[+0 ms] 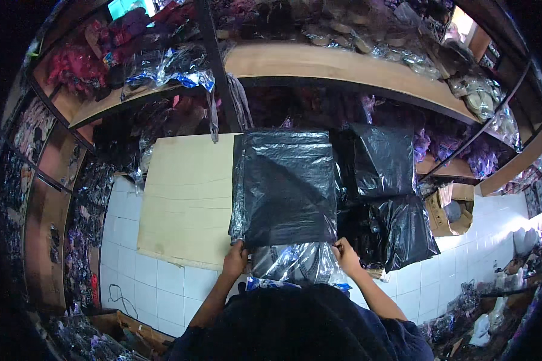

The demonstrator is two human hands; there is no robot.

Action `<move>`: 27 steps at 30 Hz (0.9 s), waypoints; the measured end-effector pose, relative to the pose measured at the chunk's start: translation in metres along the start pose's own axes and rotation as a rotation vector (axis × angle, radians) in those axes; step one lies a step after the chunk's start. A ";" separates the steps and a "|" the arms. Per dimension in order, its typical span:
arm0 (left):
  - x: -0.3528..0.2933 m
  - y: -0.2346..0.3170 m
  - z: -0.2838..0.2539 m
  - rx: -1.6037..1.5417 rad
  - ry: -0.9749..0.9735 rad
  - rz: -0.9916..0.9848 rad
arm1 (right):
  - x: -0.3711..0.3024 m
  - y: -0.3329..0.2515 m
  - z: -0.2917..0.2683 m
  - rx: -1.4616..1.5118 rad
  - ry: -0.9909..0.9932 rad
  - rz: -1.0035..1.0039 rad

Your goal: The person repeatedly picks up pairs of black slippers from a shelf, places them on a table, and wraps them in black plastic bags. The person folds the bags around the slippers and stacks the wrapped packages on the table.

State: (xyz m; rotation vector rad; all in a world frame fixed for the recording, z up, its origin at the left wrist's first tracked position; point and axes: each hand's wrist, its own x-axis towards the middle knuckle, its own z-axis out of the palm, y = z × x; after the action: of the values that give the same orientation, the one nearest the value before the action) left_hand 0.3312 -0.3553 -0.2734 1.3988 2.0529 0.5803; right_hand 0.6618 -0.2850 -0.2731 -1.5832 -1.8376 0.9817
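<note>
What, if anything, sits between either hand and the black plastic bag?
Nothing visible: the left hand and right hand grip the black plastic bag at its near corners. The clear-wrapped package shows between the hands, blocking neither.

1. Glare whitens the tiled floor (464,249) at far right.
2. Highlights streak the black plastic bag (289,198) and the clear plastic bag (292,262).
3. Deep shadow fills the space beneath the wooden shelf (343,63).
4. Fisheye distortion bows the shelf; the corners go black.
</note>
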 end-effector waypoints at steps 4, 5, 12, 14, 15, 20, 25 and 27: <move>-0.012 -0.004 -0.001 0.040 -0.090 -0.002 | -0.013 0.012 0.002 0.050 0.022 0.044; -0.019 0.008 -0.004 -0.059 -0.002 -0.012 | -0.014 0.021 0.005 0.061 -0.004 0.099; -0.004 -0.058 0.037 -0.426 -0.047 0.006 | -0.022 0.005 0.018 0.723 -0.083 0.222; -0.003 0.004 -0.007 -0.596 -0.083 0.017 | -0.008 -0.037 -0.001 0.761 -0.001 0.362; -0.002 0.031 -0.021 -0.847 -0.064 -0.093 | 0.000 -0.060 -0.014 0.706 -0.014 0.425; 0.032 0.079 -0.068 -1.072 -0.053 -0.120 | 0.041 -0.087 -0.048 0.906 -0.056 0.405; 0.067 0.131 -0.106 -1.201 -0.113 -0.151 | 0.080 -0.125 -0.078 1.168 -0.014 0.455; 0.073 0.139 -0.122 -1.301 -0.118 -0.097 | 0.087 -0.144 -0.094 1.225 -0.016 0.478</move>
State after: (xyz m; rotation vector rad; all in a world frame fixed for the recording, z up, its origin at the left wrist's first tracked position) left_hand 0.3228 -0.2417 -0.1104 0.5034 1.1279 1.3826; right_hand 0.6321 -0.1899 -0.1084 -1.1429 -0.5010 1.8150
